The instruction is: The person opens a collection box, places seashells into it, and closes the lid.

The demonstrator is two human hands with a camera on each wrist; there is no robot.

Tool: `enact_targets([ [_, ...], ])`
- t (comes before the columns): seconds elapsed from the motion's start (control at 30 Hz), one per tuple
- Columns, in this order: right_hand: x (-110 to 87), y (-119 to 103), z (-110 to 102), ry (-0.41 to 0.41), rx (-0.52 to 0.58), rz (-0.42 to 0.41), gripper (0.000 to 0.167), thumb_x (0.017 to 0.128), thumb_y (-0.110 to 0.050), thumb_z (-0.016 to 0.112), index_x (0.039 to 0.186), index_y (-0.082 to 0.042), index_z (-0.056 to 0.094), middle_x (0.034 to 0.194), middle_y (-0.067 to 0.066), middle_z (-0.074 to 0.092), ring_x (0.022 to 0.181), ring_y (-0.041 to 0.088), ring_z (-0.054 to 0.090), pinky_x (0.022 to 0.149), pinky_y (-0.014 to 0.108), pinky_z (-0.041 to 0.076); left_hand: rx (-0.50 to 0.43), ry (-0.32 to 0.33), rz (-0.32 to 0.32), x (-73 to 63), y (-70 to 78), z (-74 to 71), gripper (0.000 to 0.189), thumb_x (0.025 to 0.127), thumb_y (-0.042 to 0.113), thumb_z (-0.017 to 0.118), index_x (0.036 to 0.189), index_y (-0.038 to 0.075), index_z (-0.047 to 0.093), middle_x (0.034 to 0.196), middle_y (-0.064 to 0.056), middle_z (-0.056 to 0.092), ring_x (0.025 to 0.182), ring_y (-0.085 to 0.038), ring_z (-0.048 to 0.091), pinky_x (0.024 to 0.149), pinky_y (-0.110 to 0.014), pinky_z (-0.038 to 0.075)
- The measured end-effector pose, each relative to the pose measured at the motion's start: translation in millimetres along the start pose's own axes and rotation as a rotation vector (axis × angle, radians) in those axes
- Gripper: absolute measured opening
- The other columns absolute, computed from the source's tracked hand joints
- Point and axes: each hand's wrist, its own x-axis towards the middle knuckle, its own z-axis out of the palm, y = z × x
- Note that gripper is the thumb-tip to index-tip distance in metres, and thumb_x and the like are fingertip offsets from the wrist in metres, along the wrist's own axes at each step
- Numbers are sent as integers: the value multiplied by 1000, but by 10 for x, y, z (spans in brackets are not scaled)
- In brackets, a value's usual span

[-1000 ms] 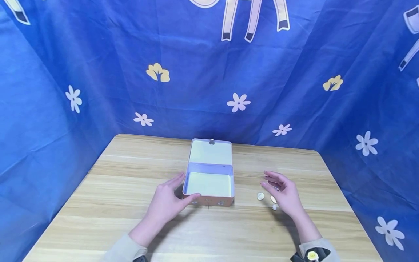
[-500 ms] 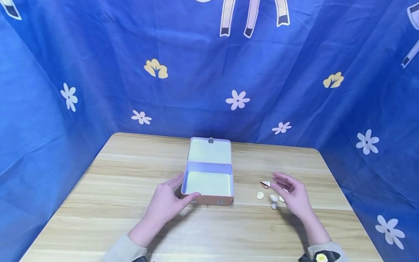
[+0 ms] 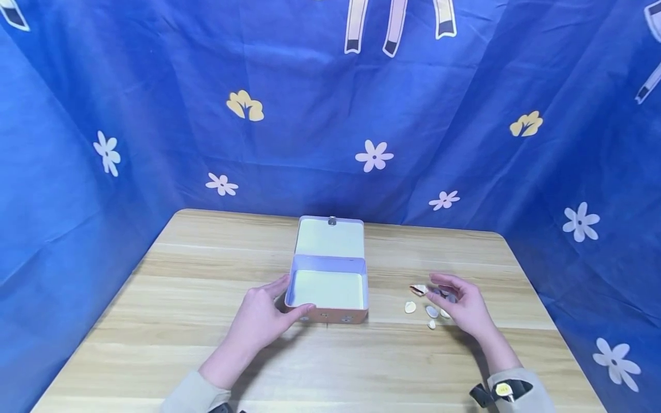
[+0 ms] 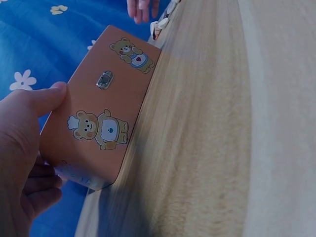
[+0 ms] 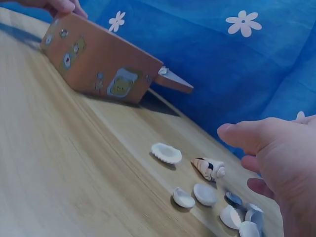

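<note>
An orange metal box (image 3: 330, 315) with bear pictures and a small clasp stands on the table, its lid (image 3: 330, 238) tipped back and its pale inside bare. My left hand (image 3: 263, 312) holds the near left corner; in the left wrist view the thumb lies at the front's upper edge, fingers beside the end wall. To the right of the box, my right hand (image 3: 462, 304) hovers over several seashells, fingers loosely bent around nothing. A striped spiral shell (image 5: 209, 169) lies among them, with a ribbed white shell (image 5: 166, 153) nearer the box. The hand hides part of the cluster in the head view.
The wooden table (image 3: 206, 246) backs onto a blue cloth (image 3: 310, 143) printed with flowers, which also hangs along both sides. A small dark shell (image 5: 233, 198) lies beside several pale ones under the right hand.
My right hand has moved a little to the right, bringing the spiral shell and more of the other shells into sight. The left hand and the box stay in place.
</note>
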Motion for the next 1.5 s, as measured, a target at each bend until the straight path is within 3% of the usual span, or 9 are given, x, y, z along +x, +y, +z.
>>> enact_targets([
  [0.27,119,202,-12,-78,-131,-62,46,86,-9,90,127,0,73,122,14,76,110,35,72,96,44,58,-18,-13,-32,-3,3,-1,94,78,65,88,137,-5,66,135,-17,66,122,-43,66,105,-55,52],
  [0.43,178,213,11,-132,-157,-23,45,87,-12,90,126,2,73,119,13,76,107,30,73,94,44,59,-21,-7,-36,-14,-6,10,93,78,64,88,137,-4,67,135,-16,66,119,-40,69,104,-54,53],
  [0.7,221,216,64,-186,-188,30,39,85,-10,90,119,3,75,113,10,76,94,22,71,80,31,60,-31,-4,-45,-9,3,27,92,79,64,88,137,-4,67,135,-15,67,114,-34,72,102,-54,55],
  [0.8,230,220,79,-181,-207,17,38,84,-9,91,117,3,76,108,7,76,92,20,70,77,28,59,-35,-5,-51,-12,-5,30,91,79,65,87,137,-3,67,135,-15,67,104,-30,73,97,-50,59],
  [0.9,232,238,84,-178,-223,-3,37,83,-8,91,116,3,76,102,5,75,86,17,67,72,27,56,-37,-1,-47,-11,-8,30,91,79,65,87,136,-4,67,134,-15,67,103,-30,73,95,-48,59],
  [1.07,233,260,96,-188,-234,2,35,84,-6,90,115,3,77,93,0,71,77,13,61,64,26,52,-40,1,-39,-5,-3,27,92,78,63,88,136,-5,67,133,-18,67,123,-41,65,104,-54,52],
  [1.5,234,198,109,-145,-192,-41,31,87,-4,88,116,2,77,90,-2,64,74,13,59,61,25,51,-43,0,-41,0,2,15,90,78,60,90,135,-5,67,133,-16,67,124,-41,65,105,-54,52],
])
